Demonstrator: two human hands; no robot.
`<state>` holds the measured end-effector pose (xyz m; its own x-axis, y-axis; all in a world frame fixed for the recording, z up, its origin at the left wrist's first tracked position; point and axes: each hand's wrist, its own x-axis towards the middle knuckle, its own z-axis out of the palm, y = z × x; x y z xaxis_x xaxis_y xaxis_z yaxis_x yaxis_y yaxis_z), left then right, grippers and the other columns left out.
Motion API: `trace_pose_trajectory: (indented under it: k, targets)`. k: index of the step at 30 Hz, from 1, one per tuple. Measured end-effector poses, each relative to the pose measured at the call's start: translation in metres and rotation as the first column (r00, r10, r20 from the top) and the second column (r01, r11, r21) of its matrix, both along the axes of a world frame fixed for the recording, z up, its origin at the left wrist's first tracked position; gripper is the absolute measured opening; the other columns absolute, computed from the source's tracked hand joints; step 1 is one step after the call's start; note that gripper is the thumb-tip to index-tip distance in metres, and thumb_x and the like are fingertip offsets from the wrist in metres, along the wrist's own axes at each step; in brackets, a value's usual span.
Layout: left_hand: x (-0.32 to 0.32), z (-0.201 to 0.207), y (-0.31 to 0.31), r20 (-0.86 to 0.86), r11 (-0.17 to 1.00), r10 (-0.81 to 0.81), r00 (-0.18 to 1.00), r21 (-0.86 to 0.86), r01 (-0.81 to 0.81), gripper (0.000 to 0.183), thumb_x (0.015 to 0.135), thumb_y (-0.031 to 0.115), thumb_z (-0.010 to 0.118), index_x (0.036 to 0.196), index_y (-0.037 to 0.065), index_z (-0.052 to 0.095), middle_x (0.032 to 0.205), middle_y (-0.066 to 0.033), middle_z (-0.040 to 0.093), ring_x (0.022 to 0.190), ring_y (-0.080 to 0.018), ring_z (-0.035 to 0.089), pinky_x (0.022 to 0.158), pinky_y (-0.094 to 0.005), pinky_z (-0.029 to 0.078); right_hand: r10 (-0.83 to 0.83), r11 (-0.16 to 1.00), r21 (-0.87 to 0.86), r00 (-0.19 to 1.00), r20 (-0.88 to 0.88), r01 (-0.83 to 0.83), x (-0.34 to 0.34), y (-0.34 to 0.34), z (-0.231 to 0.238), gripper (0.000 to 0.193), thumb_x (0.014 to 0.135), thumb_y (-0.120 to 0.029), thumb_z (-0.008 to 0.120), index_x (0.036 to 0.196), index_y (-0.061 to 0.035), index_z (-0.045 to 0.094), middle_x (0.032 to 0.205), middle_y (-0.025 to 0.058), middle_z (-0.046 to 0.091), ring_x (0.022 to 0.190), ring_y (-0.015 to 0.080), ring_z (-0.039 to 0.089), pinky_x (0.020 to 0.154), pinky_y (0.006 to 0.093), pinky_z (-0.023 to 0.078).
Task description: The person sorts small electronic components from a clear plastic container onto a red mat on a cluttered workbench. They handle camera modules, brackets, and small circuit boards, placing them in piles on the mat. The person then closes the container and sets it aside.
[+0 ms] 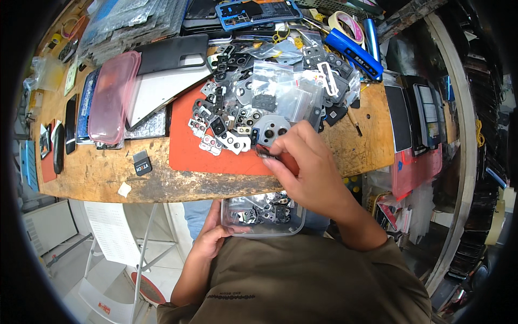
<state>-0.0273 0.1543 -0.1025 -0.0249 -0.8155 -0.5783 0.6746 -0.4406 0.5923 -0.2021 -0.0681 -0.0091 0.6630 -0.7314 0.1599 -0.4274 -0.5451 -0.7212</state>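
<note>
My left hand [210, 237] grips the left side of a clear plastic box [264, 234] held below the table's front edge. Inside the box lie several small phone camera lens covers [279, 214], dark and silver. Over the near edge of an orange mat [216, 163], my right hand [314, 170] pinches a small dark piece [264, 153] between thumb and fingers. Its exact kind is mostly hidden by the fingertips. A grey three-hole camera cover [268, 129] lies just beyond those fingers. To its left spreads a loose heap of camera lens covers [218, 125].
Clear zip bags [272, 81] lie on the heap. A pink translucent lid [113, 97] and a black phone case [172, 54] are at left, a blue tool [353, 54] at far right. A small black card-shaped item [142, 164] sits near the worn wooden edge.
</note>
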Motion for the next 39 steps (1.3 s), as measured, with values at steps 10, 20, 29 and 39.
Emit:
trace_pose_trajectory:
  k: [10, 20, 29, 39]
  targets:
    - [0.005, -0.005, -0.006, -0.144, 0.996, 0.003, 0.99, -0.091, -0.016, 0.115, 0.072, 0.003, 0.06, 0.173, 0.002, 0.007, 0.169, -0.0205, 0.032, 0.145, -0.0399, 0.051, 0.109, -0.0574, 0.059, 0.213, 0.923, 0.317, 0.975, 0.057, -0.22, -0.028, 0.029, 0.022, 0.032, 0.089, -0.005, 0.088, 0.116, 0.0013, 0.072, 0.098, 0.0107, 0.071, 0.079, 0.0182, 0.07, 0.063, 0.0315, 0.056]
    - [0.006, -0.005, 0.0, -0.05, 0.999, -0.024, 0.998, -0.038, 0.022, 0.115, 0.071, 0.005, 0.061, 0.173, 0.002, 0.009, 0.16, -0.0188, 0.038, 0.139, -0.0327, 0.052, 0.108, -0.0578, 0.059, -0.181, 0.978, -0.106, 0.983, -0.033, 0.177, 0.006, -0.004, -0.001, 0.037, 0.088, -0.015, 0.085, 0.118, -0.002, 0.068, 0.1, 0.0139, 0.056, 0.089, 0.0354, 0.062, 0.077, 0.0477, 0.052]
    - [0.005, -0.013, -0.005, -0.085, 1.0, 0.005, 0.996, -0.012, -0.006, 0.106, 0.07, 0.001, 0.061, 0.168, 0.002, 0.02, 0.123, -0.0098, 0.047, 0.111, -0.0241, 0.058, 0.106, -0.0627, 0.06, -0.324, 0.721, 0.69, 0.908, 0.267, 0.055, -0.039, -0.017, 0.002, 0.015, 0.112, -0.016, 0.065, 0.11, -0.0021, 0.071, 0.085, -0.0067, 0.065, 0.074, -0.0019, 0.055, 0.064, 0.0185, 0.043]
    - [0.008, -0.018, -0.011, -0.053, 1.0, -0.009, 0.999, -0.016, 0.008, 0.111, 0.069, 0.007, 0.062, 0.17, 0.002, 0.017, 0.133, -0.015, 0.045, 0.112, -0.0368, 0.066, 0.106, -0.066, 0.058, 0.007, 0.911, -0.403, 0.975, 0.224, 0.086, -0.046, -0.005, -0.007, 0.023, 0.086, 0.003, 0.081, 0.108, -0.0018, 0.075, 0.093, 0.0075, 0.071, 0.072, 0.0148, 0.067, 0.06, 0.0276, 0.053]
